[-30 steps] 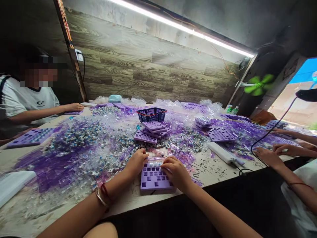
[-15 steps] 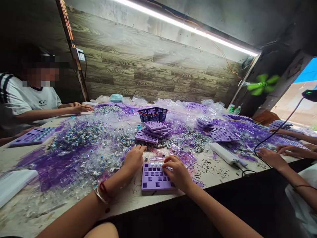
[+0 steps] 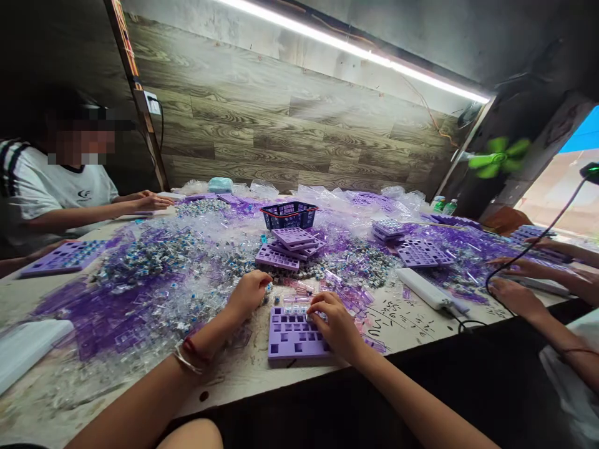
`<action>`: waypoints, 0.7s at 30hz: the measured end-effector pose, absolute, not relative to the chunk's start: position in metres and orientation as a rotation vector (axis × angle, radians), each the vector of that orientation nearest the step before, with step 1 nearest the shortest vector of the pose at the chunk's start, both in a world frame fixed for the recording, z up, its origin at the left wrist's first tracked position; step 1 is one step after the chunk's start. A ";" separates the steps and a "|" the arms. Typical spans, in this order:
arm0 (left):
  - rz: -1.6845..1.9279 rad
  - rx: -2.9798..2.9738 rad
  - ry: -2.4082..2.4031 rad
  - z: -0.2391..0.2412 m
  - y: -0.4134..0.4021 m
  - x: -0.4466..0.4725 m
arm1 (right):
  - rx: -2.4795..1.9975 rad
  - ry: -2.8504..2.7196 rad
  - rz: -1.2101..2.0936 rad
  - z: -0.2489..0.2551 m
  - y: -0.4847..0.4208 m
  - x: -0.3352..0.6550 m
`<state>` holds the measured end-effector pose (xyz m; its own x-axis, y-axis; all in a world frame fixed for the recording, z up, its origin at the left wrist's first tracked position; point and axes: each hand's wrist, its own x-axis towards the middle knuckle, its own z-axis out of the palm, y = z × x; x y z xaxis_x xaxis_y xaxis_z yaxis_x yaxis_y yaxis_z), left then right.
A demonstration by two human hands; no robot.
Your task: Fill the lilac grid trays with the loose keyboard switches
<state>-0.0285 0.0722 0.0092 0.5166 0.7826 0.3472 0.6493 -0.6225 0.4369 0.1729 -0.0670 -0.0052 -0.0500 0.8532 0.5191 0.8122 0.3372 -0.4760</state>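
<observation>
In front of me on the table lies a purple foam block with square holes (image 3: 296, 345). Small clear-and-white pieces sit in its top row. My right hand (image 3: 337, 325) rests over the block's right side, thumb and fingers pinched together at an upper row; whatever is between them is too small to make out. My left hand (image 3: 248, 294) hovers just beyond the block's upper left corner, its fingertips pinched together beside a few loose small switches (image 3: 277, 300). What the left fingers hold is hidden.
A heap of small switches (image 3: 152, 259) and purple and clear plastic caps (image 3: 88, 312) covers the table's left side. Beyond my hands are stacked purple blocks (image 3: 294, 238) and a dark basket (image 3: 289, 216). A white device (image 3: 423, 290) with a cable lies right. Co-workers' hands (image 3: 515, 298) are at both sides.
My left hand has moved slightly left, away from the block, its fingers drawn together. My right hand stays at nearly the same spot on the block. Co-workers' hands on the right have shifted.
</observation>
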 end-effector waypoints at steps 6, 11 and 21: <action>0.848 2.481 1.230 0.016 0.080 -0.038 | -1.415 -1.913 0.013 -0.009 -0.068 0.173; 0.763 2.495 1.268 0.015 0.091 -0.045 | -1.389 -1.902 0.026 -0.010 -0.070 0.173; 0.479 2.700 1.194 0.020 0.082 -0.046 | -1.377 -1.873 0.053 -0.016 -0.069 0.174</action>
<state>-0.0457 0.0820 0.0199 0.6320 0.7409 0.2272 0.6928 -0.6716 0.2629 0.1741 -0.0690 -0.0157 -0.0943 0.8204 0.5640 0.7869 0.4085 -0.4626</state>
